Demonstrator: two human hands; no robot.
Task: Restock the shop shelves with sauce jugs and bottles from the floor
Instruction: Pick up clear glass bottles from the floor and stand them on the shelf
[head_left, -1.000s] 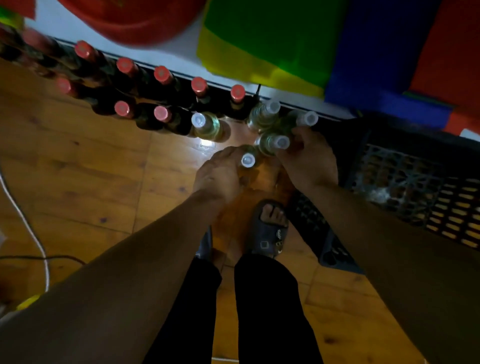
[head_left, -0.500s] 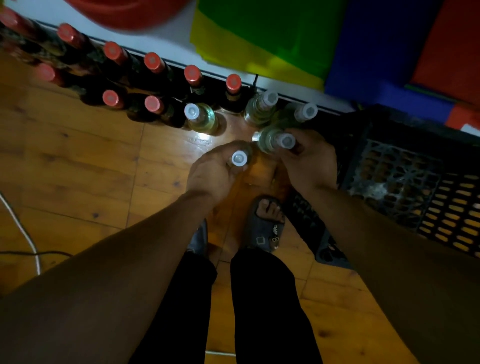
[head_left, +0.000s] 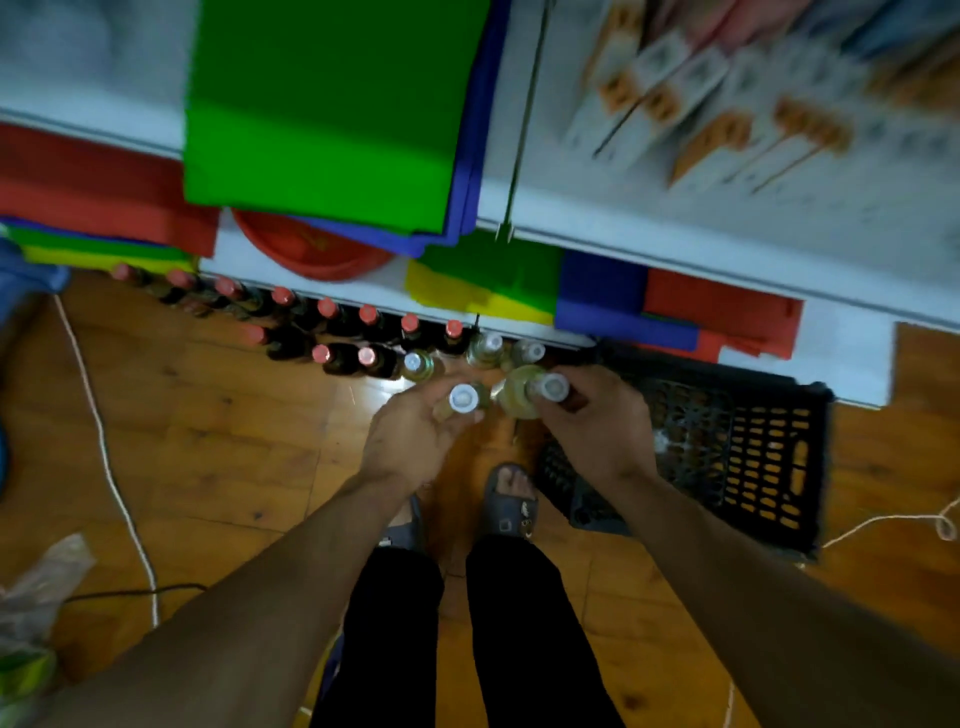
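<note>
the left hand (head_left: 415, 441) closes its grip round the neck of the left bottle (head_left: 463, 399), a pale one with a white cap, fingers curled just under the cap so the cap faces up at the camera. the right hand (head_left: 597, 431) closes its grip on the right bottle (head_left: 519, 400), also pale and white-capped, thumb and fingers curled round the neck; this bottle tilts, its cap leaning to the right. the two held bottles sit just beside each other above the wooden floor (head_left: 208, 441), and whether they touch each other or the floor cannot be told. both forearms reach forward and down from the lower corners and meet over the person's sandalled foot (head_left: 511, 499).

beyond the hands, three more white-capped bottles (head_left: 488, 345) stand on the floor against the foot of the white shelf (head_left: 675, 249). to their left run two rows of dark red-capped bottles (head_left: 368, 314). a black crate (head_left: 753, 447) lies on the floor just right of the right hand. green sheets (head_left: 332, 104) and a red basin (head_left: 311, 249) rest on the shelves above. a white cord (head_left: 104, 441) trails over the floor at left.
</note>
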